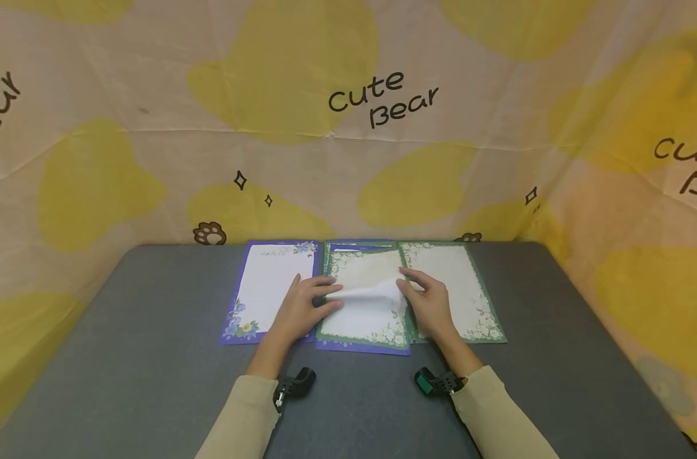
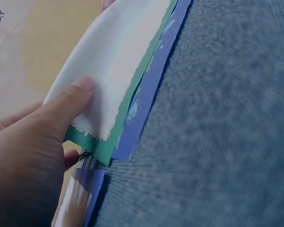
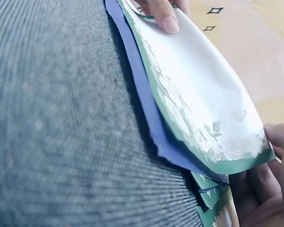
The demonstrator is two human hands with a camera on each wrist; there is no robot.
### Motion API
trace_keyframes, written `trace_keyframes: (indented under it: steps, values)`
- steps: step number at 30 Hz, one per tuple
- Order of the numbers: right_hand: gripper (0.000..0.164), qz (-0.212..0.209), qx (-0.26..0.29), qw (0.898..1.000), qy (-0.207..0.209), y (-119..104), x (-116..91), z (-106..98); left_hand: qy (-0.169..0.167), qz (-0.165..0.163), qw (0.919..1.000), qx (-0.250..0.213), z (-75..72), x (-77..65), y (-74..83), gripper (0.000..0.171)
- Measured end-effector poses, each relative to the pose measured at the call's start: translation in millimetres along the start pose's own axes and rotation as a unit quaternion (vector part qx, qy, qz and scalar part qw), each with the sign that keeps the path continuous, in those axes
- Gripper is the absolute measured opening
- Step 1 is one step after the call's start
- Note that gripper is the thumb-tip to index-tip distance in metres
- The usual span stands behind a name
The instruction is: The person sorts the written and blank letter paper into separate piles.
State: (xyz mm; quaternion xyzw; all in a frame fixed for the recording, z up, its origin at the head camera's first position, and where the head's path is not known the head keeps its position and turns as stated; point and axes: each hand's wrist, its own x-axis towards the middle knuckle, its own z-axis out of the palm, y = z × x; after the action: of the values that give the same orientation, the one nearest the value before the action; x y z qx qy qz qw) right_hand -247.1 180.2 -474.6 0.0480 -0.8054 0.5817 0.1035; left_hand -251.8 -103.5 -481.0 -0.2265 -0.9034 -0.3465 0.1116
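A white sheet of paper with a green floral border (image 1: 360, 320) lies in the middle, bulging upward across its width between the two hands. My left hand (image 1: 305, 305) pinches its left edge, the thumb (image 2: 78, 97) on top and other fingers behind the sheet. At the opposite edge my right hand (image 1: 431, 301) grips the paper, its fingers partly hidden behind it in the right wrist view. Directly beneath is a purple-blue bordered sheet (image 1: 362, 348), its border showing along the near side.
To the left lies another purple-blue bordered sheet (image 1: 276, 280) with flowers in its corners. A green-bordered sheet (image 1: 443, 274) lies to the right. More sheet edges show behind the middle one. The grey table (image 1: 153, 357) meets a patterned cloth (image 1: 302, 166) at the back.
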Motion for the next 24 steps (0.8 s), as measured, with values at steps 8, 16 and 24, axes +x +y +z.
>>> trace_keyframes:
  steps: [8,16,24]
  values:
    - [0.036,0.028,0.034,0.999,0.0,-5.1,0.8,1.0,-0.02,0.024,0.9995,0.0,-0.4,-0.5,4.6,0.041]
    - [0.037,0.036,0.058,0.998,-0.002,-15.7,1.1,1.6,-0.036,-0.033,0.9987,-0.016,-0.3,0.0,11.6,0.053]
    - [0.039,0.021,0.08,0.997,-0.013,-28.8,2.5,-6.6,-0.028,-0.112,0.9927,-0.035,-0.2,2.5,20.3,0.063]
